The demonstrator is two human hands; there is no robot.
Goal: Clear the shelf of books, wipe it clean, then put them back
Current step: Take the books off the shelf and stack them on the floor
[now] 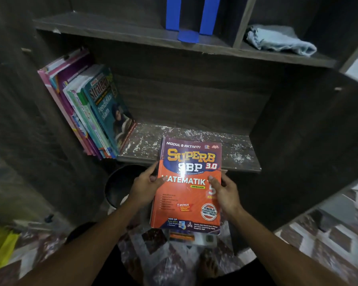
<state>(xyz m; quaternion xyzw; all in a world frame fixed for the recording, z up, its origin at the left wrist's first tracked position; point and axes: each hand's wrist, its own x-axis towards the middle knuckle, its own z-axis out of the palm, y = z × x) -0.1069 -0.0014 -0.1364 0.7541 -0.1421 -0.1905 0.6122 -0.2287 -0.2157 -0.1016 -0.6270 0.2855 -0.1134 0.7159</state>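
- A bare foot stands on the patterned floor at the bottom of the view, straight under the camera.
- A yellow bag-like thing lies at the far left on the floor; it is too blurred to name.
- A thin book with an orange cover lies flat on the floor, partly hidden under the held book.
- The left hand grips the left edge of the Matematik workbook, thumb on the cover and fingers curled behind.
- The right hand grips the workbook's right edge the same way, thumb pressed on the cover.
- The workbook is held face up, tilted, with its top end over the front lip of the lower shelf board; whether it touches the board cannot be told.
- A dark round bin sits on the floor below the board, left of the left hand.
- The board is speckled with white flecks and bare across its middle and right.
- A row of books leans against the left wall of this compartment; the outermost is a teal Pendidikan Islam book.
- On the upper shelf a blue stand rises out of view.
- In the next compartment to the right lies a crumpled pale blue cloth.
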